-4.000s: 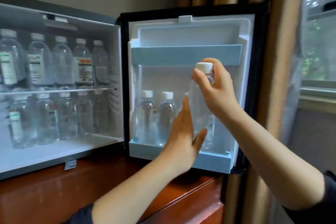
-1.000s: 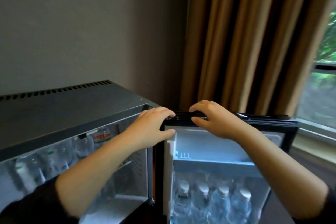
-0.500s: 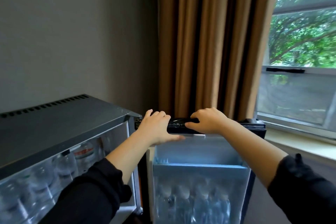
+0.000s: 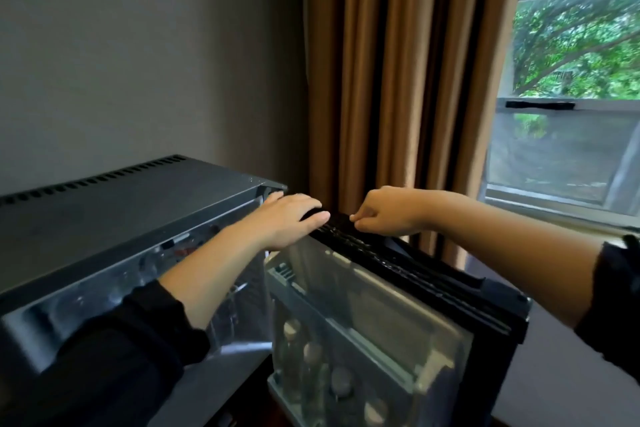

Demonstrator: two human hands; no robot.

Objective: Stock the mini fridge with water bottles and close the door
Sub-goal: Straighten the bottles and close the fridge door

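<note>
The dark mini fridge [image 4: 121, 204] stands at the left with its inside lit; the bottles within are blurred. Its door [image 4: 436, 291] hangs half swung, the inner side turned to the left and toward me. Several water bottles [image 4: 341, 386] with white caps stand in the door's lower shelf. My left hand [image 4: 289, 218] rests with nearly straight fingers on the door's top edge by the hinge. My right hand [image 4: 384, 213] grips the same black top edge just to the right, fingers curled over it.
Brown curtains [image 4: 398, 80] hang right behind the door. A window [image 4: 568, 135] with a sill is at the right, a grey wall [image 4: 138, 45] behind the fridge. The fridge stands on dark furniture, barely seen at the bottom.
The door has swung from wide open to an angle toward me, both hands staying on its top edge. Four seconds ago my right hand held a bottle at the door shelf.
</note>
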